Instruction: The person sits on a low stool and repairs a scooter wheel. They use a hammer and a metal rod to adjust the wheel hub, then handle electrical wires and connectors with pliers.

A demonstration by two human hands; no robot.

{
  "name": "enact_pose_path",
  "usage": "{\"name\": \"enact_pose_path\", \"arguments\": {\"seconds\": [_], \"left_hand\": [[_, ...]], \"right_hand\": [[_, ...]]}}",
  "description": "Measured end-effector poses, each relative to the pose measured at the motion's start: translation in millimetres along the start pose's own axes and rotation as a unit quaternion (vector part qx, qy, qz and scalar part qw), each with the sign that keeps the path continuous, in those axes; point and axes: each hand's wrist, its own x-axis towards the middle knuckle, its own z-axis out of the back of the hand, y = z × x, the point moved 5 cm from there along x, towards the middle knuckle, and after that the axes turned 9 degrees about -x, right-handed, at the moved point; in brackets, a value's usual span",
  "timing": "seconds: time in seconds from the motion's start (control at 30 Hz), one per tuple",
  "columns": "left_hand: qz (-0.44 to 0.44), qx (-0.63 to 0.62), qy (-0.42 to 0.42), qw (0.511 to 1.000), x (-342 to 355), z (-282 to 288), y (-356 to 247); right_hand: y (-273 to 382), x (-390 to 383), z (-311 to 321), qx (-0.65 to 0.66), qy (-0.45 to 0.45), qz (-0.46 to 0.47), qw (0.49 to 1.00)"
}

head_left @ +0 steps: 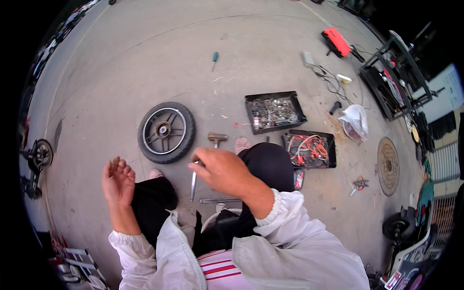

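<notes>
My right hand [221,173] grips a slim silver metal rod [193,186], held upright or slightly tilted above the ground between my legs. My left hand [119,181] is raised at the left, palm turned up, fingers loosely curled and holding nothing. Ahead of it lies a black-tyred wheel [179,145] with dark spokes and a hub in the middle. A hammer [217,136] lies just right of the wheel, beyond my right hand. A second metal bar [215,200] lies crosswise below the right hand, its far end hidden by my arm.
Two black trays hold small hardware [275,111] and wires [309,150]. Farther out are a screwdriver [215,59], a red case [336,42], cables, a plastic bag [354,123] and a tool cart [386,77]. Pliers [359,184] lie near a manhole cover [388,166]. Scooter parts [36,164] stand left.
</notes>
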Motion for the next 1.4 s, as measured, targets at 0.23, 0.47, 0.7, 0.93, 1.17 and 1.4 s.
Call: {"name": "enact_pose_path", "arguments": {"seconds": [0.23, 0.47, 0.7, 0.93, 1.17, 1.4], "left_hand": [[-0.002, 0.035, 0.005, 0.999, -7, -20, 3], [0.004, 0.042, 0.003, 0.999, -7, -24, 5], [0.009, 0.044, 0.016, 0.999, -5, -22, 5], [0.013, 0.05, 0.028, 0.998, -4, -24, 7], [0.015, 0.055, 0.028, 0.998, -5, -23, 6], [0.019, 0.054, 0.037, 0.998, -5, -23, 7]], "right_hand": [[-1, -2, -3, -0.016, 0.006, 0.012, 1.0], [-1, -3, -7, -0.027, 0.005, 0.014, 1.0], [-1, -3, -8, -0.019, 0.006, 0.015, 1.0], [-1, -6, -5, -0.025, 0.009, 0.021, 0.999], [-1, -7, -6, -0.027, -0.003, 0.027, 0.999], [-1, -6, -7, -0.028, -0.004, 0.031, 0.999]]}}
